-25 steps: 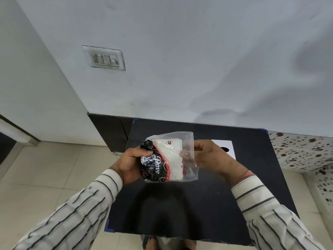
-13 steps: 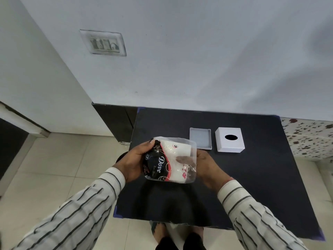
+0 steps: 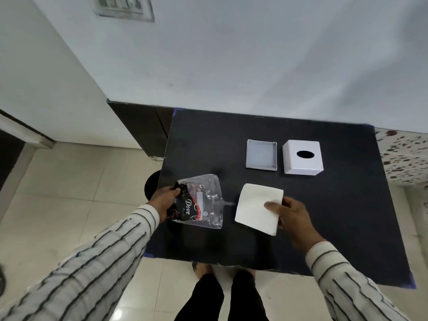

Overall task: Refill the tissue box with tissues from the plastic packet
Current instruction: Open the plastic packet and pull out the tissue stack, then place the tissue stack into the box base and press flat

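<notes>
My right hand (image 3: 292, 216) grips a white stack of tissues (image 3: 257, 208) by its right edge, just above the black table (image 3: 335, 205). My left hand (image 3: 165, 200) pinches the left end of the clear plastic packet (image 3: 199, 202) with black and red print, which now looks flat and empty. The white tissue box cover (image 3: 303, 158) with an oval slot stands at the back right. Its shallow grey base tray (image 3: 261, 155) lies open just left of it.
A white wall rises behind the table, with a switch plate (image 3: 122, 6) at the top left. Beige floor tiles (image 3: 58, 193) lie to the left. My legs and feet (image 3: 222, 295) show below the table's near edge.
The tissue stack has come out of the packet: my right hand pulled it to the right while my left hand kept the packet. The view has tilted down, showing the box and tray.
</notes>
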